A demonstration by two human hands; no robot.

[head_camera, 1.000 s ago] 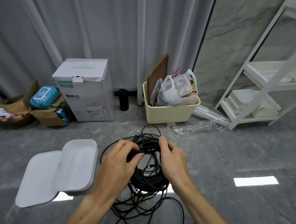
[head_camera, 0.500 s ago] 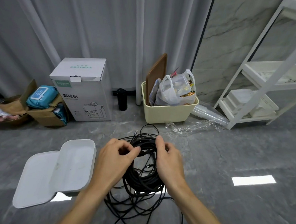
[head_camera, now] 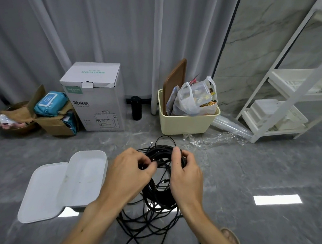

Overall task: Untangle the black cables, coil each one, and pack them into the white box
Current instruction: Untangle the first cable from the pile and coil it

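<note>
While both hands, left (head_camera: 129,170) and right (head_camera: 186,172), pinch tangled cables (head_camera: 157,195), box (head_camera: 85,177) lies open beside left.

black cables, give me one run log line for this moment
stage: untangling | left hand: pinches black cables | right hand: grips cables | white box: open, holds no cable | coiled: none yet

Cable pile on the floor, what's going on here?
A person is working on a tangle of black cables on the floor. The left hand pinches a strand; the right hand grips the bundle's top. Nothing looks coiled yet. The white box sits open to the left, lid beside it, no cables inside.
</note>
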